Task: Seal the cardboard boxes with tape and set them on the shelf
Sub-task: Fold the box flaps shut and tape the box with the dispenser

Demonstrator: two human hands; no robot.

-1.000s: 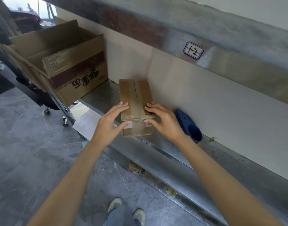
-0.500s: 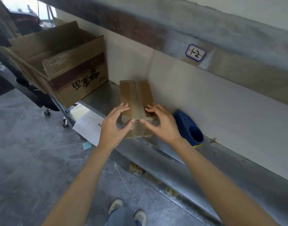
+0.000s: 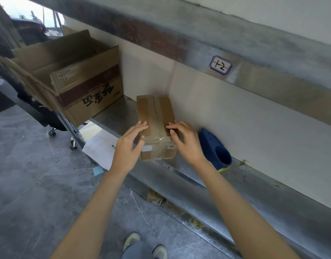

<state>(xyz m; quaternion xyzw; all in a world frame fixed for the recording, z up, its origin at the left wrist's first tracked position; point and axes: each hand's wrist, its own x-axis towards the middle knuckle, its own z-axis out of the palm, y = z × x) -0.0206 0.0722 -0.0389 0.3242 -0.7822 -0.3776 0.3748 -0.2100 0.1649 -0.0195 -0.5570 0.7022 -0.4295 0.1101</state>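
A small cardboard box [image 3: 153,111], with brown tape along its top seam and down its front, lies on the metal shelf [image 3: 114,113], its near end at the shelf's front edge. My left hand [image 3: 127,150] holds the near left corner, fingers on top and thumb against the front face. At the near right corner my right hand [image 3: 187,143] grips it, curled fingertips on the barcode label on top. The box's far end is close to the white back wall.
A large open carton [image 3: 90,92] with printed characters stands on the shelf to the left. A blue plastic object [image 3: 215,150] lies just right of my right hand. An upper shelf beam with a label [image 3: 220,64] runs overhead. Papers [image 3: 101,148] lie on the grey floor below.
The box and both hands stay almost where they were. My right thumb has moved up from the front face toward the top edge.
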